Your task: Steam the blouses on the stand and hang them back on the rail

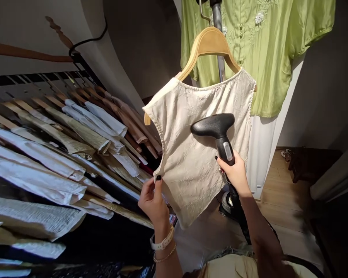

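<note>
A cream sleeveless top (188,162) hangs on a wooden hanger (211,41) in the middle of the view. Its left edge is pinched between the thumb and fingers of my left hand (156,199), which pulls the cloth out to the side. My right hand (234,172) is wrapped around the handle of a black garment steamer head (213,125). The steamer head lies over the front of the top; whether it presses on the cloth I cannot tell. A dark hose runs down from the handle beside my right forearm.
On the left, a rack holds many hanging clothes (60,143) close to my left hand. Behind the top hang a green blouse (266,65) and a metal pole (217,19). The steamer base (227,204) stands on the wooden floor (275,185). A dark wooden stool (303,166) is at the right.
</note>
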A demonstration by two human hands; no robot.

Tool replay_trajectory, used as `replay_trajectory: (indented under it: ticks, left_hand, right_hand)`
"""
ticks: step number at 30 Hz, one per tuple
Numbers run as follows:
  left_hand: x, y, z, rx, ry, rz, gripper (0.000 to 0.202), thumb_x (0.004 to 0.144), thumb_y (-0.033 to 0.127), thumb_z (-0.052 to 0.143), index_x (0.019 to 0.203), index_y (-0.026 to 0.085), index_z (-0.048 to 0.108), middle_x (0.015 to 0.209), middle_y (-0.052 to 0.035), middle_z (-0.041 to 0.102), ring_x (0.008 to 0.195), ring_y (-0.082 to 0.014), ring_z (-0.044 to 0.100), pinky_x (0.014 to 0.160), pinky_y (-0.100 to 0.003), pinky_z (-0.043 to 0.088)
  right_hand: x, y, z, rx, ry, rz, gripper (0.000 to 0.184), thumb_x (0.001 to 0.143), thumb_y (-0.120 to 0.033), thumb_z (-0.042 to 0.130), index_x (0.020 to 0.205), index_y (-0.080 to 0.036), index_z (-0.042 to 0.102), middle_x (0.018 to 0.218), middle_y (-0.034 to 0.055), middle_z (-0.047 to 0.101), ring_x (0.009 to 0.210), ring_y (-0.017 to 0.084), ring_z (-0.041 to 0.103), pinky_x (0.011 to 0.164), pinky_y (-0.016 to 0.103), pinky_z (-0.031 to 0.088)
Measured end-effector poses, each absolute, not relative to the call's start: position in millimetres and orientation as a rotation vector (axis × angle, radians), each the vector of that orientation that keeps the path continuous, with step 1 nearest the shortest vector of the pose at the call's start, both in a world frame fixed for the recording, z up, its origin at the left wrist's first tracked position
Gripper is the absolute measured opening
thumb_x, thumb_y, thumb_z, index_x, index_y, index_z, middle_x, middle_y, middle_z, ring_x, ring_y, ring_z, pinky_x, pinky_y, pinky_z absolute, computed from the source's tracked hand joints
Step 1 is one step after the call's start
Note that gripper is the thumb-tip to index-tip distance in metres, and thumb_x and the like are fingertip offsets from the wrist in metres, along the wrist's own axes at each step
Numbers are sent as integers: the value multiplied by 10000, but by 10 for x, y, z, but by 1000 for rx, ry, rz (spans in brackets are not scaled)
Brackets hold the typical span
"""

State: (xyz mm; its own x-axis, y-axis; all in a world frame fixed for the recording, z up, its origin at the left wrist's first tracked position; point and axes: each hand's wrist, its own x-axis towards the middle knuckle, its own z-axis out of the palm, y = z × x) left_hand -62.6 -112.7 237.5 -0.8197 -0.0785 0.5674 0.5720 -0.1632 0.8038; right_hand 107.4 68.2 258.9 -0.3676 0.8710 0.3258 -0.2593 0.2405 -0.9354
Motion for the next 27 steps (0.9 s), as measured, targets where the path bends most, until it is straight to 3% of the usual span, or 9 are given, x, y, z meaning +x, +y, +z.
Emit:
replay_trajectory:
  ticks: [5, 8, 10, 13, 15, 20, 27]
  left_hand:
    - [-596, -981, 2421, -686, -1704, -2052, 236, 823, 398, 734, 939, 193, 712, 906, -29, 690, 857, -177, 636, 788, -293, 501]
    - [-589, -702, 2593, -864, -1742, -1973, 387, 797, 372, 774, 1134, 206, 682, 1044, -53, 698, 947, -184, 654, 836, -292, 501]
    - [-602, -468, 2716, -927, -1780, -1874, 449, 783, 346, 793, 1193, 204, 680, 1028, -50, 704, 920, -175, 651, 825, -284, 489]
    - [-649, -182, 2811, -930, -1808, -1755, 204, 853, 338, 714, 981, 182, 743, 887, -32, 705, 807, -157, 620, 756, -280, 459]
    - [-688, -83, 2808, -927, -1796, -1745, 195, 890, 354, 665, 888, 177, 747, 867, -32, 707, 788, -157, 611, 736, -284, 448]
    - [-775, -22, 2772, -861, -1748, -1815, 227, 881, 383, 669, 909, 175, 757, 884, -30, 710, 794, -162, 611, 746, -289, 453]
    - [-972, -31, 2814, -806, -1719, -1824, 244, 875, 393, 670, 913, 168, 755, 860, -23, 697, 770, -154, 592, 738, -285, 446]
  right_hand:
    - [973, 676, 2627, -662, -1492, 1276, 361, 777, -519, 740, 925, -218, 606, 725, -46, 567, 658, 132, 510, 604, 256, 422]
    - [966, 676, 2543, -690, -1555, 1227, 347, 766, -513, 739, 881, -218, 599, 716, -50, 562, 660, 132, 489, 614, 256, 405]
    - [993, 732, 2511, -721, -1592, 1155, 344, 756, -510, 736, 872, -214, 607, 711, -46, 568, 661, 135, 483, 623, 261, 400]
    - [1096, 947, 2567, -787, -1640, 974, 382, 732, -506, 737, 957, -206, 663, 730, -29, 613, 667, 153, 509, 637, 277, 403]
    - [1204, 1162, 2686, -800, -1692, 837, 429, 725, -492, 736, 1042, -208, 688, 767, -9, 658, 684, 173, 546, 650, 289, 413]
    - [1459, 1648, 3075, -794, -1725, 543, 464, 758, -465, 697, 1154, -224, 684, 934, 50, 740, 778, 232, 629, 697, 335, 458]
    - [1458, 1714, 3144, -657, -2038, 415, 460, 764, -443, 686, 1179, -243, 681, 957, 49, 755, 798, 258, 682, 702, 365, 519]
